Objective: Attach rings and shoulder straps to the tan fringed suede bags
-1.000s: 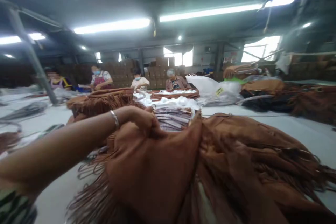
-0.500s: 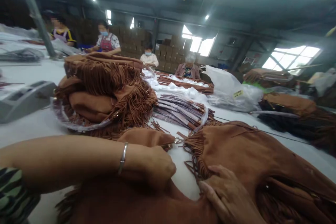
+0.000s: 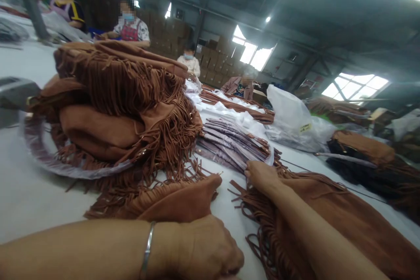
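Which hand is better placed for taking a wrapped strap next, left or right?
Right, I'd judge: the right hand is at the near end of the wrapped straps. The left hand is farther from them, on the near side of the brown fringed piece.

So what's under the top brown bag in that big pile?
Under the top bag there's another brown bag and a plastic-wrapped handle. Hanging fringe covers some of it, so I can't see everything underneath.
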The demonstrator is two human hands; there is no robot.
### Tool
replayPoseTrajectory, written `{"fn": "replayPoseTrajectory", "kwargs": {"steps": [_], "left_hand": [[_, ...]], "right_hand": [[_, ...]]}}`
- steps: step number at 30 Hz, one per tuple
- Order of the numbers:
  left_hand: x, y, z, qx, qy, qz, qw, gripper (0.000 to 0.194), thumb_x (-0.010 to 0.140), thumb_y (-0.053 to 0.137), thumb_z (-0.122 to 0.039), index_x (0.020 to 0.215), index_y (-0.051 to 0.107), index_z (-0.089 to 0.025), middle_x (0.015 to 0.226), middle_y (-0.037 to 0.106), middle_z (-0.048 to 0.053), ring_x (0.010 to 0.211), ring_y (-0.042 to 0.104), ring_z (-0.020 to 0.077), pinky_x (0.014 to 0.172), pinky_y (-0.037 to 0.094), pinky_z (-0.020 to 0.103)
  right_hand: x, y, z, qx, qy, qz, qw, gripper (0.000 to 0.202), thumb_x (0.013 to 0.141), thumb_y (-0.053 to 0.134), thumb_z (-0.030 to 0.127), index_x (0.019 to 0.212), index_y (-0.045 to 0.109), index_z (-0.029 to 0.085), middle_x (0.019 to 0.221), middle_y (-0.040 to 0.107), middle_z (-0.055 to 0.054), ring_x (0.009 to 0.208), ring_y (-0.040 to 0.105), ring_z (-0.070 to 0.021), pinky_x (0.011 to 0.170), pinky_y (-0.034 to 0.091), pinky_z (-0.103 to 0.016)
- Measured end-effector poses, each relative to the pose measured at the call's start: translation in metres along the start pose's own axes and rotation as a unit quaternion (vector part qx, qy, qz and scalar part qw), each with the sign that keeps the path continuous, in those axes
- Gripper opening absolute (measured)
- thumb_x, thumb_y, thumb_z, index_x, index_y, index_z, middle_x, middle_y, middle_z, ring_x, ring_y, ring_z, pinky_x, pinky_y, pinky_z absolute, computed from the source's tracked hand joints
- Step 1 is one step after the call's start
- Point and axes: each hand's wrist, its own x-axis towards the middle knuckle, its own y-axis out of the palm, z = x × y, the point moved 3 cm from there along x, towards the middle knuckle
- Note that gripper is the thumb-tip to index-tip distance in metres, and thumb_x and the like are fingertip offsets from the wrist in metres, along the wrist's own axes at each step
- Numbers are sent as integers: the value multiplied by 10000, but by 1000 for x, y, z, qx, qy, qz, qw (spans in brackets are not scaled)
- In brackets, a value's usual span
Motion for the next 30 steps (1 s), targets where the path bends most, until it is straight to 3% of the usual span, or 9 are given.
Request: {"fn": "replayPoseTrajectory", "kwargs": {"steps": [4, 7, 10, 13, 18, 20, 25, 28, 30], "left_hand": [[6, 16, 11, -30, 16, -4, 999, 244, 731, 674, -251, 645, 451, -202, 614, 617, -7, 501, 527, 148, 391, 233, 286], [4, 26, 23, -179, -35, -29, 983, 171, 724, 635, -168, 652, 489, -219, 614, 628, -2, 499, 544, 163, 377, 221, 280], [-13, 27, 34, -322, -95, -79, 939, 224, 817, 513, -179, 1000, 577, -292, 897, 706, 19, 709, 652, 170, 440, 382, 257], [-39, 16, 44, -437, -145, -134, 878, 423, 941, 252, -230, 1336, 388, -301, 1233, 613, 68, 997, 640, 166, 653, 513, 272], [-59, -14, 49, -698, -181, -126, 681, 477, 965, 145, -371, 1287, 490, -307, 1262, 591, 48, 1169, 548, 184, 856, 494, 322], [-48, -19, 45, -734, -194, -113, 641, 421, 928, 310, -482, 1216, 555, -299, 1173, 635, 49, 1134, 562, 202, 826, 493, 309], [1, -24, 37, -686, -222, -165, 673, 504, 604, 751, -561, 899, 643, -167, 850, 670, 64, 882, 613, 219, 694, 483, 274], [18, -57, 29, -764, -153, -285, 558, 478, 801, 578, -544, 1101, 569, -173, 1182, 588, 122, 1081, 557, 228, 837, 496, 342], [26, -84, 18, -799, -169, -334, 470, 395, 860, 514, -506, 1027, 569, -151, 1089, 612, 129, 991, 600, 222, 827, 520, 376]], "right_hand": [[35, 2, 3, -8, 23, -66, 998, 253, 920, 515, 342, 1085, 599, 169, 1145, 599, -83, 1028, 573, -211, 895, 460, -439], [57, 0, 3, 16, -4, -69, 998, 312, 908, 540, 330, 1176, 560, 172, 1226, 558, -95, 1077, 555, -234, 908, 457, -465], [77, 5, 2, 53, -30, -34, 998, 314, 896, 563, 323, 1161, 566, 155, 1175, 582, -89, 1007, 590, -220, 847, 498, -437], [90, 6, -3, 95, -37, -19, 995, 289, 898, 562, 322, 1128, 580, 148, 1121, 603, -78, 946, 608, -202, 804, 517, -406], [90, -23, -12, 200, -41, -54, 977, 251, 895, 555, 360, 965, 611, 126, 907, 627, -28, 761, 610, -153, 672, 516, -317], [78, -44, -9, 258, -51, -76, 962, 286, 899, 517, 405, 852, 591, 133, 701, 580, 20, 578, 552, -112, 544, 462, -254], [-7, -88, 10, 348, -81, -130, 925, 249, 835, 490, 420, 795, 547, 181, 529, 464, 65, 439, 429, -103, 445, 340, -228], [-86, -93, 21, 326, -81, -157, 929, 105, 773, 577, 292, 791, 595, 190, 668, 577, 12, 612, 518, -133, 580, 387, -244], [-135, -89, 32, 279, -93, -137, 946, 85, 797, 547, 231, 838, 612, 195, 774, 625, -18, 693, 550, -153, 645, 399, -263]]}}
